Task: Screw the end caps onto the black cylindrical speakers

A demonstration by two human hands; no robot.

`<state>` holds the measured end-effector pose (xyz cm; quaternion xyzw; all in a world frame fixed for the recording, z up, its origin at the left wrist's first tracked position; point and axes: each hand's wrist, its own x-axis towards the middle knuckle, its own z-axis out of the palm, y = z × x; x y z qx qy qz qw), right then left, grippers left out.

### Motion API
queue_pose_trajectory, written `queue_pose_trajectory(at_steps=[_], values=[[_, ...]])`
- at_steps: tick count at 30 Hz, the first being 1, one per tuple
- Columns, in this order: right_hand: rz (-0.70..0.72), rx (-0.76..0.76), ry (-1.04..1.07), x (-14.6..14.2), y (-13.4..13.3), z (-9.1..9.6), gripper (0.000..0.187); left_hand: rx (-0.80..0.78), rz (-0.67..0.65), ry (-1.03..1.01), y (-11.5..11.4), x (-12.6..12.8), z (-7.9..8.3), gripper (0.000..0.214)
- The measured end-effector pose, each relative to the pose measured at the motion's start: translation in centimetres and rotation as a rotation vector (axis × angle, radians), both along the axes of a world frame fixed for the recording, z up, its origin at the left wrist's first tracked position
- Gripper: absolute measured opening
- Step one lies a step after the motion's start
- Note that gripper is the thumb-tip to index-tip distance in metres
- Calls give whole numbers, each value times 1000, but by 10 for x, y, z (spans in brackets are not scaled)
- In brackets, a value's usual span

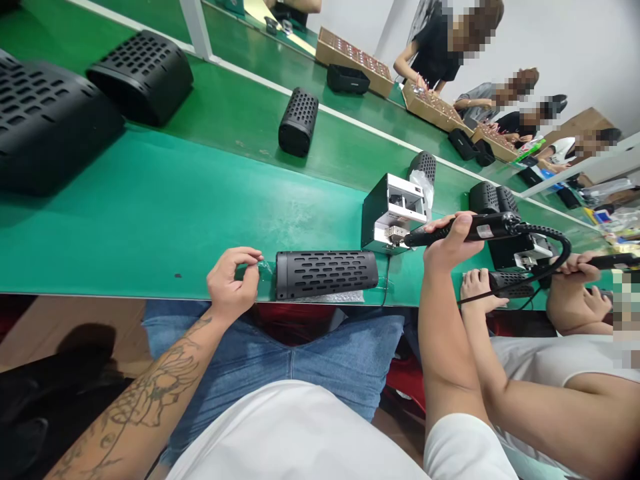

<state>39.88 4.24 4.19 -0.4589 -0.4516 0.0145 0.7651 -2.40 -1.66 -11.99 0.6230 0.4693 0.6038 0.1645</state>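
My right hand (453, 241) is wrapped round a black electric screwdriver (470, 230). The tip of the screwdriver points left, at the front outlet of a small black-and-white screw feeder (395, 217). On the bench edge before me lies a black speaker housing (327, 272) with rows of slots, on its side over some bubble wrap (340, 297). Just left of the housing, my left hand (234, 283) has curled fingers, thumb and forefinger brought near each other. A shiny clear wisp shows by these fingertips; whether they grip it is unclear.
Larger black housings (143, 77) stand at the left, and another housing (299, 122) lies on the green conveyor (240, 127) behind. At my right a co-worker's hand (480, 290) rests by a similar housing. A coiled cable (563, 247) trails from my screwdriver.
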Motion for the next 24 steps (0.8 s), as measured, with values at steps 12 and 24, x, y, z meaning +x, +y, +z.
queue_pose_trajectory(at_steps=[12, 24], values=[[-39, 34, 155, -13, -1, 5, 15, -70, -4, 2, -9, 3, 12, 19], [-32, 52, 157, -26, -4, 10, 22, -91, 27, 45, -15, 3, 11, 22]])
